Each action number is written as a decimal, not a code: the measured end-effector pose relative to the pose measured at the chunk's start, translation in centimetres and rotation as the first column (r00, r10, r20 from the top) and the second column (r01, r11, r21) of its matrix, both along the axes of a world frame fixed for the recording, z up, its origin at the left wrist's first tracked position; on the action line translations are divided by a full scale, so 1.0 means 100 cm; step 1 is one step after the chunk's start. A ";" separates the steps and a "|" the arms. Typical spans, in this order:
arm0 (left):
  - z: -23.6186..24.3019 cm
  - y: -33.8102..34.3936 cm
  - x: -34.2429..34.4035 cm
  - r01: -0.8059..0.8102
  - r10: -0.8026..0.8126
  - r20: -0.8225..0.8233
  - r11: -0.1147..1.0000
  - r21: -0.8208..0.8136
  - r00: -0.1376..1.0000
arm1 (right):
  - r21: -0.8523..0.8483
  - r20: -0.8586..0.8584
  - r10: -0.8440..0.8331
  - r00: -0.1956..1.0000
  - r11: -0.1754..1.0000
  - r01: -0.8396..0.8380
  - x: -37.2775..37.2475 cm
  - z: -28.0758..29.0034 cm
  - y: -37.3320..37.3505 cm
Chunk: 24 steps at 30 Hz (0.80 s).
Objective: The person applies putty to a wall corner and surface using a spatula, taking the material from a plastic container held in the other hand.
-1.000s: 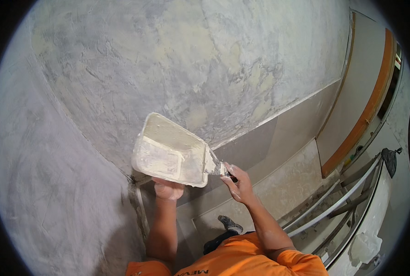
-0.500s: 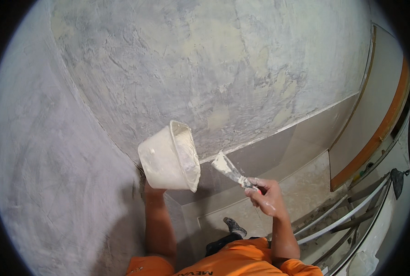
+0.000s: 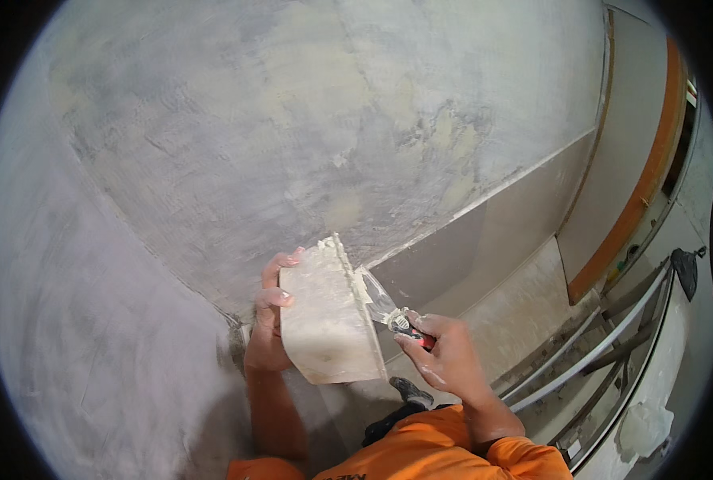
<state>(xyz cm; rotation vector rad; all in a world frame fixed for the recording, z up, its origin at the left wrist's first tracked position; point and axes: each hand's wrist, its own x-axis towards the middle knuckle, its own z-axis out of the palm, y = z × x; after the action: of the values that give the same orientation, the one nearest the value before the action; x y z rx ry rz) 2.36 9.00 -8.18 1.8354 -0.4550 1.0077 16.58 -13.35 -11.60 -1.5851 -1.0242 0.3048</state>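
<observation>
A whitish plastic tub point(image 3: 320, 312) smeared with filler is gripped by my left hand point(image 3: 268, 324), whose fingers wrap round its left side and base. The tub is tipped so that its mouth faces right; its inside is hidden. My right hand point(image 3: 446, 352) is closed round the red and black handle of a putty knife point(image 3: 379, 300). Pale filler coats part of the blade, which is at the tub's rim; whether its edge touches the rim I cannot tell. Smears of filler mark both hands.
Ahead stands a grey wall point(image 3: 236, 120) with uneven cream filler patches, meeting another wall point(image 3: 68, 304) on the left. Grey tiles point(image 3: 524, 192) run along the lower wall. At right are an orange-edged panel point(image 3: 624, 160), long pipes or bars point(image 3: 604, 344) and a black bag point(image 3: 684, 272).
The tub has turned and come lower and to the right, showing my left fingers on it. The putty knife has moved down and left relative to the tub, its blade now at the rim.
</observation>
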 end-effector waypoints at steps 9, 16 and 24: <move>-0.044 0.019 0.012 0.141 -0.307 -0.246 0.842 -0.521 0.919 | 0.003 0.211 -0.162 0.964 0.986 0.165 -0.002 -0.008 0.001; -0.067 0.037 0.019 0.172 -0.525 -0.146 0.509 -0.843 0.838 | 0.186 0.010 -0.217 0.976 0.960 0.211 0.020 -0.035 0.016; -0.044 0.012 -0.032 0.366 -0.427 0.060 0.683 -0.632 0.902 | 0.255 -0.506 0.332 0.796 0.939 -0.230 0.067 -0.030 -0.019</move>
<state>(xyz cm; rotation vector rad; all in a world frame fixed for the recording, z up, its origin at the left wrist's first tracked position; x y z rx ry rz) -0.89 10.24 -12.61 1.0937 -0.3736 0.6511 23.31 -15.21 -14.61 -1.0757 -0.8049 0.7998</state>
